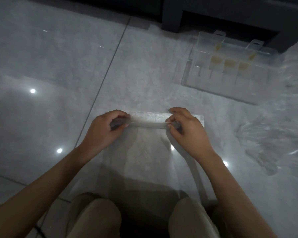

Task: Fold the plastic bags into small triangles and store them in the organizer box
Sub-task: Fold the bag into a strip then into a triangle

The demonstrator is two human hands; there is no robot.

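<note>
A clear plastic bag (pixel 144 152) lies flat on the grey tiled floor between my knees and my hands. Its far edge is lifted and doubled over into a narrow band. My left hand (pixel 103 129) pinches the left end of that band, and my right hand (pixel 186 129) pinches the right end. The transparent organizer box (pixel 230 79) lies open at the upper right, well beyond my right hand. Several of its compartments hold small yellowish folded pieces (pixel 230 63).
A heap of crumpled clear bags (pixel 273 134) spreads along the right side of the floor. Dark furniture (pixel 213 12) stands at the top right behind the box. Bare glossy tiles with light reflections fill the left (pixel 41 83). My knees (pixel 100 219) are at the bottom.
</note>
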